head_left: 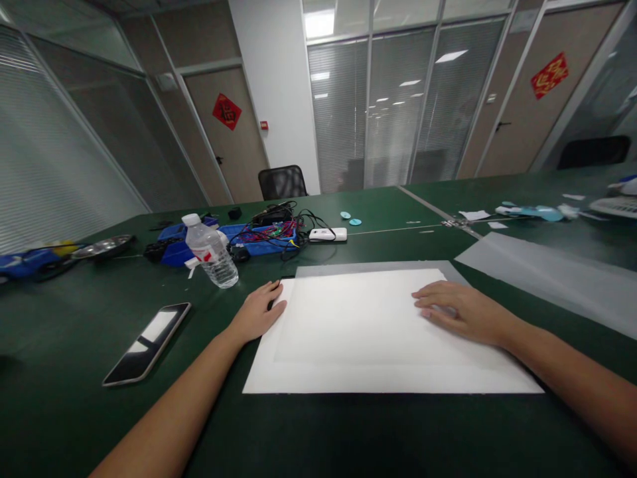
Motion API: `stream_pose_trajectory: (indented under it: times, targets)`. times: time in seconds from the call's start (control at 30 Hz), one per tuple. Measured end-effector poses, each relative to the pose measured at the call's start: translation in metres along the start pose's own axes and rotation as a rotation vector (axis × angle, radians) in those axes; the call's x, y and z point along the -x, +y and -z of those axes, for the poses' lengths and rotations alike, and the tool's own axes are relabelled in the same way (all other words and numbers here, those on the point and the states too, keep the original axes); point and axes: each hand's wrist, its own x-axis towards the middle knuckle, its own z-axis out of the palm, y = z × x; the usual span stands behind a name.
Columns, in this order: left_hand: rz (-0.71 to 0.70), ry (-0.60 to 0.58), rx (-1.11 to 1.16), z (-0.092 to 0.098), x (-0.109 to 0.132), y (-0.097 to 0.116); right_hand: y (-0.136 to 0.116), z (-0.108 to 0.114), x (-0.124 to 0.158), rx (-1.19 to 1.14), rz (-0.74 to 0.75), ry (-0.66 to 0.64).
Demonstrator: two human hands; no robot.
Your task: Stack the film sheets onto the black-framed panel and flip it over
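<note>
A large white sheet of paper (348,382) lies on the green table in front of me. A thinner, slightly see-through sheet (378,267) seems to overlap it, and its grey far edge shows beyond the white. My left hand (259,310) rests at the left edge, thumb and fingers apart. A small dark item (271,305) shows between them, too hidden to name. On the right part of the paper lies my right hand (455,311), palm down, fingers stretched out and slightly bent. It grips nothing that I can see.
Left of the paper are a phone (148,344) and a leaning water bottle (212,255). Behind stand blue bins (259,245) with tangled wires and a white power strip (328,234). Another translucent sheet (552,275) lies at right. A black chair (283,182) stands beyond the table.
</note>
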Motion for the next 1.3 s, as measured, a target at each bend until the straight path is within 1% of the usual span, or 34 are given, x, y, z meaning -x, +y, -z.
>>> stream_pose_trajectory:
  times: [0.07,0.13,0.23,0.3,0.33,0.4,0.47,0.57,0.7,0.9,0.97,1.07,1.13,1.23,1.3]
  targets:
    - [0.004,0.005,0.008,0.0,0.0,0.0,0.001,-0.002,-0.001,0.02,0.022,0.029]
    - [0.011,0.008,0.015,0.001,0.0,0.001,0.009,-0.002,0.0,0.058,-0.004,0.082]
    - [0.022,-0.002,0.008,0.001,0.0,0.002,0.028,0.001,0.006,0.125,-0.146,0.146]
    - [0.027,-0.005,0.008,0.001,0.0,0.003,0.041,0.003,0.011,0.14,-0.233,0.137]
    - [0.027,-0.006,0.012,0.001,0.0,0.003,0.047,0.003,0.013,0.129,-0.253,0.116]
    - [0.026,-0.001,0.024,0.001,0.0,0.003,0.055,0.003,0.017,0.086,-0.25,0.073]
    - [0.027,0.009,0.036,0.0,0.001,0.002,0.056,0.001,0.018,0.047,-0.223,0.057]
    - [0.031,0.021,0.05,-0.001,0.001,0.002,0.046,0.0,0.014,0.02,-0.174,0.061]
    - [0.034,0.009,0.035,-0.002,0.001,0.002,0.028,0.0,0.009,0.027,-0.1,0.057]
    - [0.032,-0.007,0.008,-0.002,-0.001,0.0,0.021,0.006,0.006,0.082,-0.091,0.079]
    - [0.037,-0.007,0.01,-0.002,-0.001,0.0,0.016,0.01,0.005,0.081,-0.053,0.082]
    - [0.059,0.005,0.023,-0.002,-0.001,0.001,-0.001,0.013,0.002,0.041,0.081,0.048]
    - [0.067,0.01,0.031,-0.001,-0.001,0.003,-0.018,0.013,-0.001,0.001,0.2,-0.009]
    - [0.069,0.0,0.027,-0.001,-0.001,0.004,-0.045,0.008,-0.007,-0.058,0.359,-0.092]
    - [0.07,-0.003,0.02,-0.001,-0.002,0.005,-0.06,0.004,-0.01,-0.087,0.421,-0.139]
